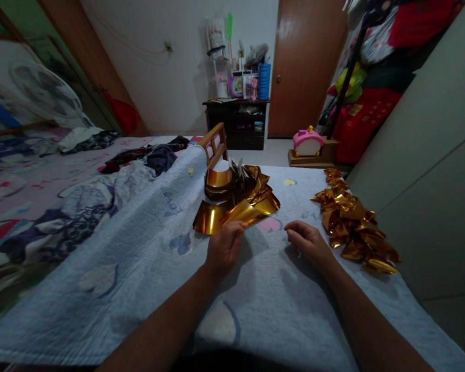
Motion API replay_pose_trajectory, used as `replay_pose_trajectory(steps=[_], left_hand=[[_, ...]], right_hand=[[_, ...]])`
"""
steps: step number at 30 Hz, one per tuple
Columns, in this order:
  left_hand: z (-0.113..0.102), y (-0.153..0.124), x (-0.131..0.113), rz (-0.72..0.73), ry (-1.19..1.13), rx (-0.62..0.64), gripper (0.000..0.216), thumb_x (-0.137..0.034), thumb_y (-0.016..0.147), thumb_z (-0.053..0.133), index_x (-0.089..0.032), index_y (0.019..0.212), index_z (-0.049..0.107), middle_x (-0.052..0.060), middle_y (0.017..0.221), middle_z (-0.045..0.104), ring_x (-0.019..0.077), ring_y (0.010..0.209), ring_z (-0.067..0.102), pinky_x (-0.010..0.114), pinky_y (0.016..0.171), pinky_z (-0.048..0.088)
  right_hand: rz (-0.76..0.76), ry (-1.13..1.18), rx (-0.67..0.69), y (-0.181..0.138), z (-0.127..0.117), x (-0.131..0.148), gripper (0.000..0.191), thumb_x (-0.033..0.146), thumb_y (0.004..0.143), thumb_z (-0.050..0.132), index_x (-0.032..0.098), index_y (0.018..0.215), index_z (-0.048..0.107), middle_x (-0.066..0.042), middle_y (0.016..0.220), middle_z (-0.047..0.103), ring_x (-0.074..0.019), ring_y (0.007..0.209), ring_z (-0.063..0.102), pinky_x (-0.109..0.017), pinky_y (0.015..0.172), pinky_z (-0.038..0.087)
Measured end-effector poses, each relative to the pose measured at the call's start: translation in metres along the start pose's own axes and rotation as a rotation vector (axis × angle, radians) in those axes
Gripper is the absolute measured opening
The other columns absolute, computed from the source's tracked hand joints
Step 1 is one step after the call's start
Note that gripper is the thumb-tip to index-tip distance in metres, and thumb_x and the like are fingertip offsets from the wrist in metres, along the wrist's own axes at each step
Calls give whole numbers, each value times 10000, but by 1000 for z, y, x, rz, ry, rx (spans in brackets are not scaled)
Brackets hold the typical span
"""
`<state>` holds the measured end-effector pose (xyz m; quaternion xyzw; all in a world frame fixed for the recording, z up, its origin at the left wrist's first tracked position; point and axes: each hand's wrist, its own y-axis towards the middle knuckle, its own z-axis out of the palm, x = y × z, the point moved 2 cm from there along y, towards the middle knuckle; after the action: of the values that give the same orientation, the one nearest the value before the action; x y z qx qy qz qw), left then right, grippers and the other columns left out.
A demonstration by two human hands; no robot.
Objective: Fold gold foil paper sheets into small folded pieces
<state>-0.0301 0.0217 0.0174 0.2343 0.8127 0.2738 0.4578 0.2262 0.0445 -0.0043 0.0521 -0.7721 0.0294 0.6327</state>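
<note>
A stack of shiny gold paper sheets [232, 199] lies curled on the pale blue quilt [139, 268] ahead of me. My left hand [223, 248] pinches the near edge of the lowest gold sheet between thumb and fingers. Just to the right, my right hand [308, 240] rests on the quilt with its fingers curled loosely and nothing visible in it. A heap of folded gold paper pieces [352, 222] runs along the quilt's right side, beyond my right hand.
A grey wall or cabinet side [430, 155] rises close on the right. A wooden chair back [216, 144] stands behind the stack. Clothes and bedding [62, 206] cover the left. A dark shelf unit [236, 121], a door and a pink toy [308, 142] stand further back.
</note>
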Motion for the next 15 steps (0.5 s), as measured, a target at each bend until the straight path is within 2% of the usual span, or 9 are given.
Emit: replay_pose_trajectory(steps=[3,6,9,11,13,15], left_hand=[[10,-4,-12,251,-37,175,166,-154,985,480,-215,1057,616,104,1139,738,200,1094,702,359,931,578],[18,-4,-21,387,-78,283,189,-153,985,468,-211,1001,647,101,1103,748,213,1136,682,382,975,560],[24,-4,-25,391,-84,362,225,-174,989,450,-216,947,667,98,1084,746,220,1123,674,413,1004,535],[25,-5,-25,388,-48,372,223,-173,972,466,-230,933,678,88,1085,735,226,1123,659,453,1051,493],[24,-7,-24,355,28,325,212,-153,934,496,-245,935,687,86,1150,699,244,1175,617,508,1108,429],[21,-8,-23,251,108,227,200,-141,896,534,-248,968,687,103,1268,622,276,1255,546,540,1124,393]], right_hand=[[178,365,173,-2,8,2,506,646,853,569,177,1009,676,-34,739,657,-142,508,554,-267,467,457],[231,499,209,-3,9,3,551,628,824,642,188,1156,644,-36,776,676,-143,522,565,-253,449,451],[211,506,175,-3,6,2,528,410,743,812,217,1195,620,11,771,668,-117,556,563,-213,490,441],[202,525,166,-2,5,1,545,315,691,855,229,1178,626,36,737,660,-111,563,573,-209,522,446],[196,563,156,-1,5,-1,552,296,665,864,246,1165,635,22,790,697,-137,627,637,-239,588,494],[182,578,133,0,5,-1,512,315,661,857,252,1127,655,-20,915,740,-187,765,701,-300,700,549]])
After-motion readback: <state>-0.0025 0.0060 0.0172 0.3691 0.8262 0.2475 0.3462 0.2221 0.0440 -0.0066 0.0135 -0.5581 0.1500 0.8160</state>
